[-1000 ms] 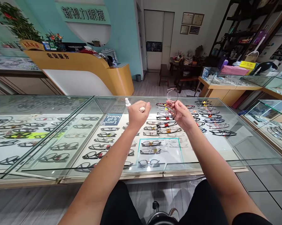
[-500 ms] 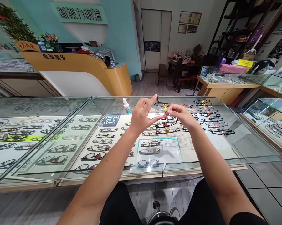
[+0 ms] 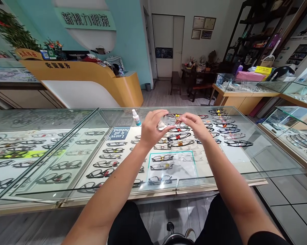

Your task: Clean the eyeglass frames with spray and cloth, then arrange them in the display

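Both my hands meet above the glass display counter (image 3: 245, 160) and hold one thin-framed pair of glasses (image 3: 171, 119) between them. My left hand (image 3: 151, 127) pinches its left lens with thumb and fingers, and something small and white shows at the fingertips. My right hand (image 3: 194, 124) grips the frame's right side. A small white spray bottle (image 3: 136, 117) stands upright on the glass just left of my left hand.
Rows of spectacle frames (image 3: 109, 149) lie under the glass, with a blue sign card (image 3: 119, 133). An orange reception desk (image 3: 92, 81) stands behind the counter. More glass cases (image 3: 291, 126) run along the right. My knees and a stool base (image 3: 176, 236) are below.
My left hand set the spray bottle down on the glass, then came over to the glasses. My right hand lowered the glasses from upright to level, and both hands now hold them.
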The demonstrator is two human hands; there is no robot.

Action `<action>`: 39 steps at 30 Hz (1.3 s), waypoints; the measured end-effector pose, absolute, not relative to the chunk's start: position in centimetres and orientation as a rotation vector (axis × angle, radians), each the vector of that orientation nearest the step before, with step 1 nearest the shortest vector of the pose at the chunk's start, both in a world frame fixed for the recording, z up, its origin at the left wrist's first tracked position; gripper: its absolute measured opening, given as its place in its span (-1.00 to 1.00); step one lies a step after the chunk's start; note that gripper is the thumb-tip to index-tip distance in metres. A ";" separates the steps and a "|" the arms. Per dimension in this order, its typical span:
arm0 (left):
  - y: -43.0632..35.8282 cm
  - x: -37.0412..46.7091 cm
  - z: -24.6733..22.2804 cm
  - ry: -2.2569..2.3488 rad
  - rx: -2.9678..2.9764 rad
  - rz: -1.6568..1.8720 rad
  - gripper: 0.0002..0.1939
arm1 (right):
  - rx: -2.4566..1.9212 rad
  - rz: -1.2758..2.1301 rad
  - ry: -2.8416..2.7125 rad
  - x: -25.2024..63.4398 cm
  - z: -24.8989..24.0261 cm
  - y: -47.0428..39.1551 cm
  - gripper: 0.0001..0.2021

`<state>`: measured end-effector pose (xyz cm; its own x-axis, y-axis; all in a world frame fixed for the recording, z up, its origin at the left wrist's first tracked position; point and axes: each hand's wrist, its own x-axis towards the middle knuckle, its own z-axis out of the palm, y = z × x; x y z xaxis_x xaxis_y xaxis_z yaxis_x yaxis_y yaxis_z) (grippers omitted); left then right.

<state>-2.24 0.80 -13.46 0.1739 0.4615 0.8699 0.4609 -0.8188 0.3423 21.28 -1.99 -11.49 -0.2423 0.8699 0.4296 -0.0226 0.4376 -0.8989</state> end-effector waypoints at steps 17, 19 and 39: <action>-0.9 -2.3 -8.4 1.068 2.109 2.049 -0.35 | -0.779 0.601 -1.574 20.3 -8.5 -3.1 -0.48; -1.1 -2.4 -5.8 1.069 2.165 2.066 -0.37 | -0.766 0.525 -1.621 20.7 -5.9 -2.8 -0.48; -2.9 -2.3 1.4 1.134 2.359 1.810 -0.56 | -0.893 0.012 -1.821 23.3 2.0 -5.2 -0.60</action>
